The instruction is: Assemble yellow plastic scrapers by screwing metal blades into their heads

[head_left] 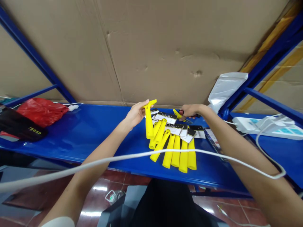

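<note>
My left hand (136, 114) pinches the top of a yellow plastic handle (149, 123), whose hollow tube hangs down with a short crosspiece at its top. Over the back of the blue table, my right hand (190, 111) is closed around scissors with red-and-black grips (181, 112); part of them is hidden by the fingers. A small yellow piece (177, 114) shows right beside that hand. Between and below my hands, several more yellow handles (175, 151) lie fanned out, their open ends toward me. Black-and-white cards (165, 117) overlap at their upper ends.
A phone (213, 138) lies under my right forearm. A white cable (132, 155) crosses in front of both arms. Power strips (267, 126) sit right, a red plastic bag (42, 110) and black pouch (21, 124) left. Cardboard (165, 56) walls the back; blue posts (35, 50) flank it.
</note>
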A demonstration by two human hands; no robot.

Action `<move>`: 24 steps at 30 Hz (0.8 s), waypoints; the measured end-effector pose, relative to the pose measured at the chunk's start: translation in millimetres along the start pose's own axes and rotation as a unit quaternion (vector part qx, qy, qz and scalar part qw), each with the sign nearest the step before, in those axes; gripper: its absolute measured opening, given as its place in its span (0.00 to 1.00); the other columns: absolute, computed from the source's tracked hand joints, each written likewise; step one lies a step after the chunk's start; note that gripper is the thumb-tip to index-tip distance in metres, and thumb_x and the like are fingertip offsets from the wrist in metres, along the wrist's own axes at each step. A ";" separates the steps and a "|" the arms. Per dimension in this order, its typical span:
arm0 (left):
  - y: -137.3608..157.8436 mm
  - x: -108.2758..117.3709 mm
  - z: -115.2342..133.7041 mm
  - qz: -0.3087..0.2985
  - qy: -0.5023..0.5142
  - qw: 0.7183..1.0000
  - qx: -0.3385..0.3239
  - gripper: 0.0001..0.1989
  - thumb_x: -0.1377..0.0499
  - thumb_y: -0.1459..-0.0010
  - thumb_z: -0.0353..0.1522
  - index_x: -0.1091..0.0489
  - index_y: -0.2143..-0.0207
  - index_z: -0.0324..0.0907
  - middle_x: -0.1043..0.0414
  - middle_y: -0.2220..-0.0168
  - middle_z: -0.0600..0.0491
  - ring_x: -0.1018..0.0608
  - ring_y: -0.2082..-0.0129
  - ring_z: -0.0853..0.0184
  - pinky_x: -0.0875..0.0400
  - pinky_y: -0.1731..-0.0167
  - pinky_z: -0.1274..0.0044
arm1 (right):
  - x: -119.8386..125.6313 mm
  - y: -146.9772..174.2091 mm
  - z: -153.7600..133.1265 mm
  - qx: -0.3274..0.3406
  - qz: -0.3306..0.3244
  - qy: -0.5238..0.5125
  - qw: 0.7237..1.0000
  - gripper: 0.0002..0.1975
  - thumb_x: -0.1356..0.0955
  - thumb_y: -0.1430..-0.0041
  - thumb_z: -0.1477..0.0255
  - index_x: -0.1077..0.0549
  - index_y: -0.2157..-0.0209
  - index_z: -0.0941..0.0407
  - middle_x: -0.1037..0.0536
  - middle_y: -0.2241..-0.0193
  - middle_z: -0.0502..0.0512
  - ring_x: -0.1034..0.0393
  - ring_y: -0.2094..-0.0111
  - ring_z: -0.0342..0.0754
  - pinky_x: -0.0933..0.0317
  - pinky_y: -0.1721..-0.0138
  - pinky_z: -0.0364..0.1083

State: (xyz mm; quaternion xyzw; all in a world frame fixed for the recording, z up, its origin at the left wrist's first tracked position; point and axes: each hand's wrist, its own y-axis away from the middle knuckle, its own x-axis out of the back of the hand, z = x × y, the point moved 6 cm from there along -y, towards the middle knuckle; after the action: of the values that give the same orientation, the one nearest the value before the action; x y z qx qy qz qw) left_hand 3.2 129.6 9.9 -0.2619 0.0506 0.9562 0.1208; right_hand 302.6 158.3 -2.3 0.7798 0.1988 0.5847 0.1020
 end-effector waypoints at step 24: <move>46.2 -53.5 -14.1 -0.252 -0.128 0.951 0.124 0.10 0.26 0.35 0.32 0.18 0.64 0.32 0.18 0.66 0.43 0.22 0.73 0.72 0.24 0.70 0.80 | 32.1 135.5 -62.5 0.167 0.369 -0.486 0.774 0.26 0.13 0.55 0.51 0.24 0.71 0.52 0.27 0.73 0.48 0.41 0.83 0.41 0.46 0.84 0.48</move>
State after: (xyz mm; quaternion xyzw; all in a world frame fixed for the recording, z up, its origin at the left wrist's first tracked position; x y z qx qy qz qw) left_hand 42.7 71.8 26.8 -0.1242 0.0851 0.9062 0.3952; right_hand 276.5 45.5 97.2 0.9785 -0.0861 0.0784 -0.1703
